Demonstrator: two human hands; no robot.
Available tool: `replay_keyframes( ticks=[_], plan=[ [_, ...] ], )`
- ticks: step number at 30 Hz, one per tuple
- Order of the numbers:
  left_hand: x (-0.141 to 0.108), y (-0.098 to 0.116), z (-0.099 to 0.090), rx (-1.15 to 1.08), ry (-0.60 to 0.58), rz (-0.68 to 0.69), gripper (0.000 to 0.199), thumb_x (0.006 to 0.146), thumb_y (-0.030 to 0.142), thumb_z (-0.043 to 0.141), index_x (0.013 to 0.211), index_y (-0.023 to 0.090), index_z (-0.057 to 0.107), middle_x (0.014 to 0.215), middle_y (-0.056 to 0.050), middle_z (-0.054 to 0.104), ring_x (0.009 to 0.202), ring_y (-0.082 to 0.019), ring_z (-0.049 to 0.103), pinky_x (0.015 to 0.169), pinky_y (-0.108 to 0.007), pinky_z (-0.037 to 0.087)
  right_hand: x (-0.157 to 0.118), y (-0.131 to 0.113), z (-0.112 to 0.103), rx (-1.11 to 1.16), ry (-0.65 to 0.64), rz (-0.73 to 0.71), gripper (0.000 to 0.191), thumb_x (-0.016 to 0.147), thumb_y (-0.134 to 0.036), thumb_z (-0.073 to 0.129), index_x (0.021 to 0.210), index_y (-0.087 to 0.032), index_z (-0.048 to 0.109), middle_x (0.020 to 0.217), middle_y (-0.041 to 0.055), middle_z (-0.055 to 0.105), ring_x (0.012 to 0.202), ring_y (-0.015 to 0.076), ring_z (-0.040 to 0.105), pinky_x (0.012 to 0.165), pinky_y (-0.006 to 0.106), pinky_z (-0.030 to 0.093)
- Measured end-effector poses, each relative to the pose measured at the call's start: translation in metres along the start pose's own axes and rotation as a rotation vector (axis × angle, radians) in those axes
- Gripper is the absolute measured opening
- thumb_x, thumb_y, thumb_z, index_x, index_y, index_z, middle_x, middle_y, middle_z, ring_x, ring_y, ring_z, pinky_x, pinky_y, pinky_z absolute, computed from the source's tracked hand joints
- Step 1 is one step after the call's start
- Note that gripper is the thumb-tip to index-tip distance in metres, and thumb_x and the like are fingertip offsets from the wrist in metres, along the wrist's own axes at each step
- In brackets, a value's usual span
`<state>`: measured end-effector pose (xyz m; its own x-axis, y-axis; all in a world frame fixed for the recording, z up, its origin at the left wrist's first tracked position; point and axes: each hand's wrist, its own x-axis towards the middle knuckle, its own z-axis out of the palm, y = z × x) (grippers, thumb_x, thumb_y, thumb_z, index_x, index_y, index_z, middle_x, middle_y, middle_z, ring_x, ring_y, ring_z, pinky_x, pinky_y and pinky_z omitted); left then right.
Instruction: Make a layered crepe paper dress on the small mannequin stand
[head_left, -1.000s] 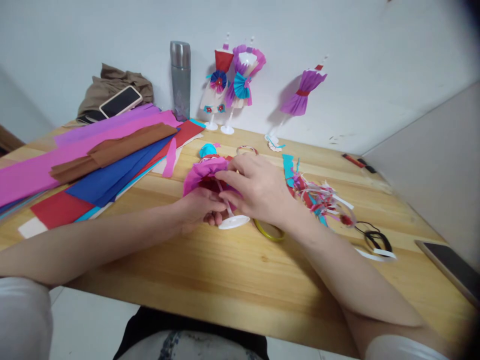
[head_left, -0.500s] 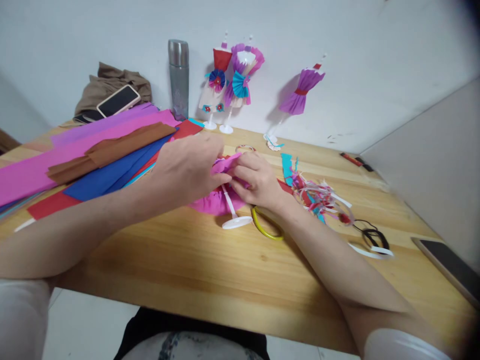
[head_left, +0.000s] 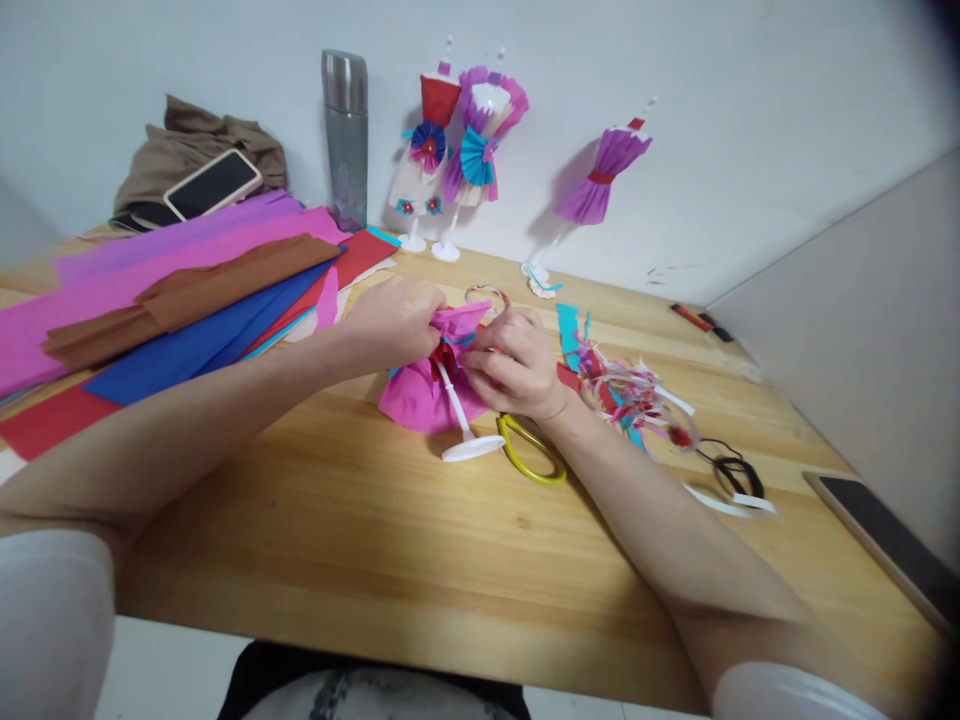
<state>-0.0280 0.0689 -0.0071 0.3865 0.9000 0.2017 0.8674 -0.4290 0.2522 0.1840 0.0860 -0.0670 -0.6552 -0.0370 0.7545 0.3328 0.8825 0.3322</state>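
A small doll dress form on a white stand (head_left: pixel 456 410) leans over in front of me, dressed in pink crepe paper (head_left: pixel 424 403) with red and blue bits at its middle. My left hand (head_left: pixel 397 318) is closed on the pink paper at its left side. My right hand (head_left: pixel 514 365) pinches at the dress from the right, its fingertips bent against the paper; what lies between them is mostly hidden. Yellow-handled scissors (head_left: pixel 531 462) lie just below my right wrist, their blades out of sight.
Crepe paper sheets (head_left: pixel 217 320) are piled at left beside a flask (head_left: pixel 347 140). Three dressed forms stand at the wall, one a purple dress (head_left: pixel 604 185). Paper scraps (head_left: pixel 630 395), a black cord (head_left: pixel 739 472) and a phone (head_left: pixel 885 540) lie at right.
My left hand has shifted and turned, baring more of the red and blue at the dress's middle. The right hand stays at the dress. The whole view has shifted slightly.
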Motion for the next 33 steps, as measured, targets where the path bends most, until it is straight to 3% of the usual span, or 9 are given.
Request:
replay_keyframes(
  ticks=[2,6,9,14,18,21,25,30,33],
  plan=[
    [-0.001,0.001,-0.002,0.021,-0.009,-0.011,0.014,0.079,0.017,0.059,0.079,0.018,0.073,0.074,-0.009,0.069,0.079,-0.024,0.060,0.071,-0.034,0.040,0.001,0.000,-0.001,0.026,0.027,-0.024,0.017,0.091,-0.016,0.060,0.079,-0.024,0.069,0.079,0.0040,0.067,0.074,0.0200,0.057,0.073,0.041,0.044],
    [-0.003,0.004,-0.006,0.102,-0.063,0.009,0.022,0.083,0.017,0.053,0.087,0.014,0.075,0.084,-0.011,0.072,0.076,-0.022,0.057,0.068,-0.035,0.035,-0.001,-0.001,0.000,0.030,-0.058,0.045,0.018,0.087,-0.018,0.057,0.072,-0.026,0.063,0.078,0.0038,0.066,0.075,0.0212,0.057,0.075,0.044,0.043],
    [-0.003,0.005,-0.007,0.137,-0.069,0.000,0.025,0.084,0.019,0.052,0.090,0.014,0.076,0.085,-0.012,0.073,0.075,-0.022,0.057,0.066,-0.034,0.034,-0.005,-0.002,0.003,0.063,-0.020,0.064,0.017,0.085,-0.019,0.055,0.069,-0.025,0.059,0.079,0.0041,0.066,0.076,0.0214,0.057,0.076,0.045,0.044],
    [-0.002,0.006,-0.007,0.151,-0.091,-0.017,0.026,0.084,0.020,0.052,0.091,0.013,0.076,0.088,-0.015,0.075,0.077,-0.025,0.060,0.066,-0.037,0.034,-0.006,-0.002,0.005,-0.047,-0.095,0.152,0.015,0.088,-0.024,0.053,0.082,-0.025,0.066,0.086,0.0069,0.069,0.080,0.0230,0.058,0.079,0.045,0.045],
    [-0.002,0.003,-0.004,0.069,-0.059,-0.017,0.020,0.083,0.020,0.055,0.087,0.014,0.074,0.088,-0.016,0.074,0.085,-0.029,0.064,0.073,-0.037,0.041,-0.005,-0.003,0.003,-0.167,-0.104,0.129,0.016,0.093,-0.022,0.055,0.089,-0.024,0.071,0.087,0.0059,0.069,0.082,0.0218,0.059,0.081,0.043,0.042],
    [-0.003,0.000,-0.001,-0.130,-0.017,-0.001,0.010,0.078,0.021,0.064,0.084,0.018,0.070,0.090,-0.013,0.072,0.100,-0.031,0.064,0.082,-0.035,0.045,-0.008,-0.002,0.004,-0.111,-0.133,0.154,0.019,0.097,-0.023,0.057,0.087,-0.024,0.072,0.086,0.0049,0.067,0.082,0.0210,0.057,0.083,0.043,0.040],
    [-0.004,0.002,0.002,-0.358,-0.008,0.077,0.013,0.072,0.020,0.069,0.085,0.021,0.067,0.097,-0.009,0.069,0.116,-0.032,0.058,0.091,-0.033,0.044,-0.013,-0.001,0.007,-0.027,-0.101,0.175,0.019,0.098,-0.023,0.058,0.087,-0.025,0.073,0.087,0.0044,0.066,0.084,0.0205,0.056,0.084,0.043,0.039],
    [0.000,0.004,0.007,-0.323,-0.006,0.159,0.003,0.077,0.018,0.063,0.077,0.020,0.064,0.097,-0.010,0.067,0.113,-0.029,0.057,0.093,-0.034,0.043,-0.013,-0.003,0.008,-0.096,-0.093,0.164,0.021,0.099,-0.024,0.058,0.086,-0.026,0.074,0.083,0.0038,0.064,0.082,0.0206,0.055,0.084,0.044,0.039],
    [0.004,0.000,0.012,-0.247,0.039,0.197,0.008,0.082,0.019,0.060,0.075,0.020,0.064,0.097,-0.010,0.067,0.109,-0.028,0.057,0.093,-0.035,0.042,-0.013,-0.004,0.006,-0.103,-0.103,0.152,0.022,0.101,-0.024,0.057,0.088,-0.027,0.074,0.082,0.0030,0.063,0.082,0.0200,0.054,0.086,0.044,0.039]
  ],
)
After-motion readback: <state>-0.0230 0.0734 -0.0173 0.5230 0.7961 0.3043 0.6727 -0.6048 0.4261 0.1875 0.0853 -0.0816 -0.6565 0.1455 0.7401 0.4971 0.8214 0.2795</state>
